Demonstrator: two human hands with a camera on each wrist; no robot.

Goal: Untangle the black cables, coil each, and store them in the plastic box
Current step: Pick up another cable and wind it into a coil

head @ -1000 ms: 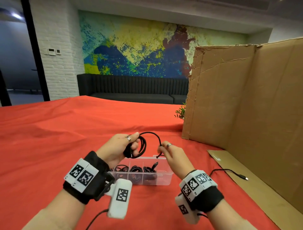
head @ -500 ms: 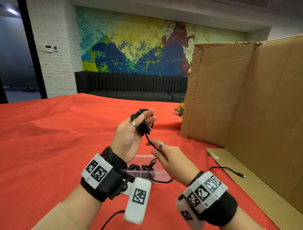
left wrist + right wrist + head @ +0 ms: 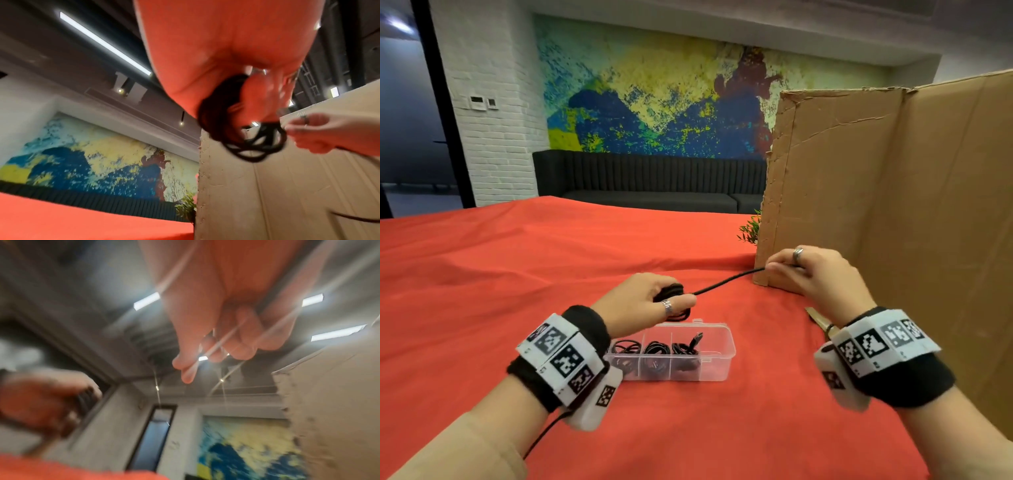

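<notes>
The clear plastic box (image 3: 717,346) sits lidless on the red tablecloth (image 3: 482,291) near its front edge, coiled black cables (image 3: 654,349) filling its three compartments (no label readable on it). Just above it the left hand (image 3: 640,301) grips a coiled black cable (image 3: 671,291). The right hand (image 3: 815,274) pinches its taut free end beside the upright cardboard (image 3: 876,205).

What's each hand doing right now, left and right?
Left hand: closed, gripping the coiled part of the black cable.
Right hand: closed, pinching the cable's straight run.
</notes>
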